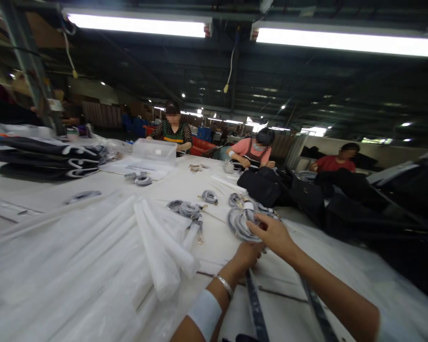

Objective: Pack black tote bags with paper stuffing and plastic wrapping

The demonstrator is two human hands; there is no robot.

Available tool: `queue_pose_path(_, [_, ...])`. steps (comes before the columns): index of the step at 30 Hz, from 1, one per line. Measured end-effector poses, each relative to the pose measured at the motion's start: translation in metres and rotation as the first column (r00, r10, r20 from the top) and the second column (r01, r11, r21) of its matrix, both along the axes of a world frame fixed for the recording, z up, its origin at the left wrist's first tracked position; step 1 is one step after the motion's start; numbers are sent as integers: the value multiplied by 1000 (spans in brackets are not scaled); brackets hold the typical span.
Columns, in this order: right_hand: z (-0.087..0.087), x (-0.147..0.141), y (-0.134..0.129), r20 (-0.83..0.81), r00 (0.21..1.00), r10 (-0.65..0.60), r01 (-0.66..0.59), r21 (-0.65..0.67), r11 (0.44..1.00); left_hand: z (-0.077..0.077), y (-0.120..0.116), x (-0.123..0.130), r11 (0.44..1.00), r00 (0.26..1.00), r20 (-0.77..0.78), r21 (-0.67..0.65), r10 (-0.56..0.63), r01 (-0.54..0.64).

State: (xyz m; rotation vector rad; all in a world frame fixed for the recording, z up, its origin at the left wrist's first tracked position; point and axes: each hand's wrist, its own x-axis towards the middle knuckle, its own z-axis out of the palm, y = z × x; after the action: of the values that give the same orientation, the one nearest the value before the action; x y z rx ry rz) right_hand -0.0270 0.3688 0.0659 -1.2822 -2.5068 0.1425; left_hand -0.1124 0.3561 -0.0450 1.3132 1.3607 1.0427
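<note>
A coiled grey strap (236,226), banded at the top with a white wrap, stands tilted above the white table. My right hand (275,236) grips its right side between thumb and fingers. Below it, my left hand (248,255) is closed at the coil's lower edge; its fingertips are partly hidden. Just behind lie more grey coils with gold-coloured clasps, partly covered by the held one. To the left rest a pair of bundled grey straps (189,209) and a smaller coil (209,197).
White foam-like sleeves (157,256) spread over the table's left front. Stacked black fabric pieces (46,159) with white cords lie far left, near a clear plastic box (155,152). Black fabric (267,185) heaps at right. Several co-workers sit beyond the table.
</note>
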Motion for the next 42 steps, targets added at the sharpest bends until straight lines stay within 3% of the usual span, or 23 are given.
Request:
queue_pose_path(3, [2,68,-42,-227,967,-113,91,-109,990,10,-4,-4,1000,1000,-13,-2,7,-7])
queue_pose_path(6, [-18,99,-79,-324,923,-209,117,-281,953,25,-7,-3,997,995,-97,68,26,-19])
queue_pose_path(10, [-49,91,-90,-409,879,-247,41,-452,891,45,-13,4,974,957,-271,222,100,-39])
queue_pose_path(16, [-71,76,-75,-626,737,-254,-68,-442,894,56,-20,12,944,885,-454,325,103,56])
queue_pose_path(18, [-74,76,-74,-692,658,-296,-136,-496,858,58,-22,15,934,870,-484,347,97,89])
queue_pose_path(21, [-73,77,-75,-787,443,-429,-316,-585,747,61,-25,19,919,847,-524,374,96,127])
queue_pose_path(24, [-70,79,-73,-772,200,-604,-505,-609,611,62,-29,25,905,817,-570,387,86,175])
queue_pose_path(28, [-70,83,-68,-606,-36,-795,-585,-632,508,60,-32,31,898,775,-627,386,87,212])
queue_pose_path(32, [-75,84,-64,-498,-56,-865,-628,-656,418,57,-33,32,906,734,-667,379,128,186])
queue_pose_path(35, [-81,80,-64,-503,-63,-862,-628,-651,426,55,-33,32,906,704,-688,392,176,156])
queue_pose_path(39, [-88,78,-63,-489,-132,-862,-618,-639,457,56,-35,33,889,681,-702,426,210,165])
queue_pose_path(42, [-89,79,-62,-452,-148,-880,-636,-638,435,57,-36,33,870,671,-712,448,207,206])
